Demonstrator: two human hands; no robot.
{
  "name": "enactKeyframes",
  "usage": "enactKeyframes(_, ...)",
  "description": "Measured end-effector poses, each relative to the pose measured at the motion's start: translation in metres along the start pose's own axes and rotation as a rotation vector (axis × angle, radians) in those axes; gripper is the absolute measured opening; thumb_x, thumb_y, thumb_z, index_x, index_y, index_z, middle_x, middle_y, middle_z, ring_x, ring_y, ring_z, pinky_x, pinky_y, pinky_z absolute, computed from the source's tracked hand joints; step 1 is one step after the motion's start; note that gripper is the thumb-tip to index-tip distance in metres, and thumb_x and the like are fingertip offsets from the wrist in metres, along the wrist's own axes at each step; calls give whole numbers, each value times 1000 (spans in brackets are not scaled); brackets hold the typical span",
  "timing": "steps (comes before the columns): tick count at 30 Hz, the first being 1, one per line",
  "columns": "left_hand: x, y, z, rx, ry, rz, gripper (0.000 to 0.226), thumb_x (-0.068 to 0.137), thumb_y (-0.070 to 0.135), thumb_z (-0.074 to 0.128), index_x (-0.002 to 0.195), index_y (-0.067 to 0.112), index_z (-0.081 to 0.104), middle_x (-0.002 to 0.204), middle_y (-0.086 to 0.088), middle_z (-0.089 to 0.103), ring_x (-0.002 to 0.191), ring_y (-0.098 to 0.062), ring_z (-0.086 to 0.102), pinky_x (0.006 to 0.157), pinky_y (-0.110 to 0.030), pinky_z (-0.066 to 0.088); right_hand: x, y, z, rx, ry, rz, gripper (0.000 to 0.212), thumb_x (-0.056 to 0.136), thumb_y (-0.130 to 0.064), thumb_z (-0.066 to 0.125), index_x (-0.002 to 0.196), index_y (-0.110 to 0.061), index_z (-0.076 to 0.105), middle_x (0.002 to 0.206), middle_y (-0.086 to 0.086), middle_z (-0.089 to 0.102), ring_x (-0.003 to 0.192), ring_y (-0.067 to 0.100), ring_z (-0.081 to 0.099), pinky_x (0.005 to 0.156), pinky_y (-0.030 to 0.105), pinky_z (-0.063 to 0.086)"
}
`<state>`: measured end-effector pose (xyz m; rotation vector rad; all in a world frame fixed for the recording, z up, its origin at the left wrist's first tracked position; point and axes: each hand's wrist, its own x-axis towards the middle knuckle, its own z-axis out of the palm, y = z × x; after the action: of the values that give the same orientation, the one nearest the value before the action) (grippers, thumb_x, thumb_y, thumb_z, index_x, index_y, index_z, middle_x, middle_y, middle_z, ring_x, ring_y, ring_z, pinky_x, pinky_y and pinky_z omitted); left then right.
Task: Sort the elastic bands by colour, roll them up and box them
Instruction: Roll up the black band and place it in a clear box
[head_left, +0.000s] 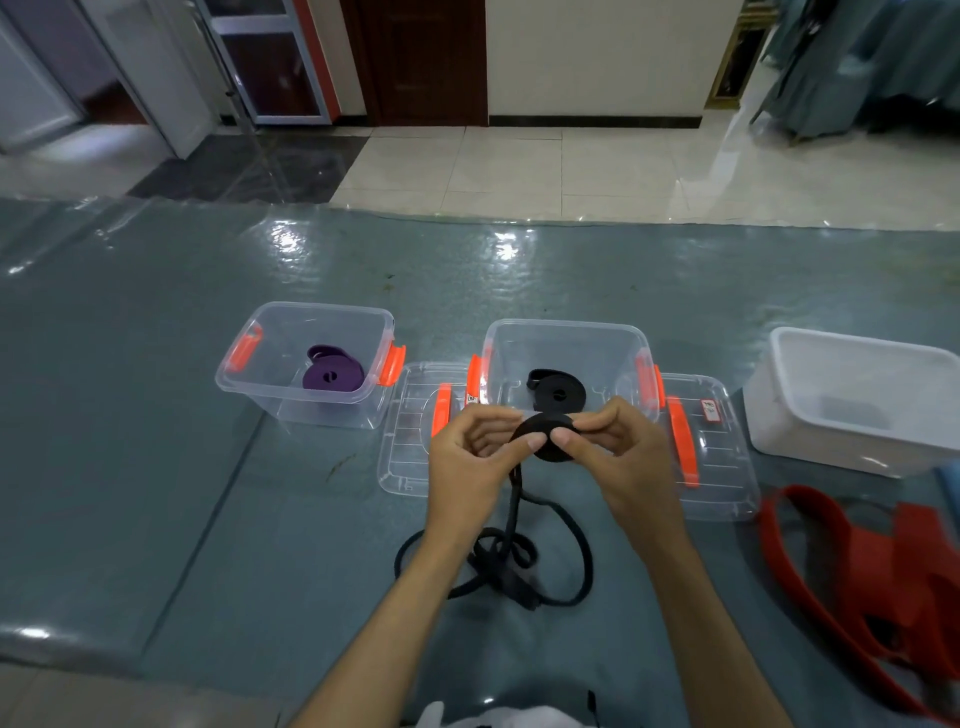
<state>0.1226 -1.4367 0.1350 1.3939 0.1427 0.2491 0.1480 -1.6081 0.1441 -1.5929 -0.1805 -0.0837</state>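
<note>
A: Both hands pinch the black roll (545, 435) at frame centre, the left hand (475, 457) and right hand (618, 457) with thumbs on its face.

B: Its tail (511, 551) droops to the table (156, 415): soft, light, springy. It probably unwinds if released, so grip across the coil.

A: Any writing?

B: A sticker (710, 410) on the right lid (719, 478), unreadable.

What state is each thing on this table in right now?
Left box: open, purple rolls inside.
Middle box: open, a black roll inside.
White box: open, looks empty.
Two lids: off, flat on the table.
Black band: partly rolled, pinched by left hand and right hand, tail loose.
Red bands: unrolled heap.
</note>
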Motion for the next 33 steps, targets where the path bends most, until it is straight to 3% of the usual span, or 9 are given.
enactKeyframes(4,0,1,1,-47,-31,-17,18,82,3,87,94,15,81,105,-11,79,105,-26,76,95,-31,59,0,-5,1,104,62,-20,17,87,-6,83,97,-17,74,97,7,79,95,26,79,81,35,65)
enactKeyframes(8,5,11,-6,-43,-92,-1,22,82,4,86,96,21,84,101,-7,81,98,-21,78,87,-23,59,-4,-6,1,162,-16,1,15,88,-8,82,94,-20,75,99,4,80,95,22,80,78,26,64)
enactKeyframes(12,7,14,-2,-31,-79,47,16,81,8,89,92,17,81,98,-9,81,97,-26,79,87,-27,61,-3,-4,-1,73,-3,21,21,80,-19,87,84,-12,68,91,9,80,88,25,80,78,39,67)
enactKeyframes(16,7,13,-4,-2,-152,58,30,83,0,84,105,21,83,110,-6,79,107,-21,76,94,-27,59,-2,-8,-1,72,76,-81,19,86,-16,85,102,-23,76,97,4,79,93,27,79,81,45,65)
enactKeyframes(18,7,15,-7,-6,-175,39,34,83,1,84,108,24,83,111,-7,79,106,-20,76,93,-27,60,-1,-10,0,60,51,-116,19,88,-16,82,105,-22,77,101,1,79,96,25,79,82,41,66)
enactKeyframes(22,9,18,-9,45,-128,63,29,78,14,92,100,31,82,101,-3,81,95,-22,79,86,-27,62,0,-13,1,51,2,-57,23,81,-17,85,94,-14,68,97,2,79,93,18,80,77,27,64)
enactKeyframes(25,7,17,-5,51,-85,85,24,78,15,92,95,28,81,98,-3,81,96,-22,78,88,-28,61,2,-16,0,24,36,-78,26,79,-12,89,92,-18,67,91,9,78,86,21,80,74,32,65)
enactKeyframes(28,8,20,-5,34,-142,114,25,80,16,89,100,31,83,104,-1,81,103,-21,77,93,-27,59,2,-20,1,60,36,-144,31,84,-6,86,107,-21,72,90,-3,78,84,19,79,72,27,63)
enactKeyframes(33,14,27,-12,139,-196,197,27,82,21,88,104,33,81,106,-2,79,104,-26,75,94,-36,59,0,-21,1,60,33,-160,25,85,-4,84,107,-7,74,98,0,78,96,21,79,81,33,65)
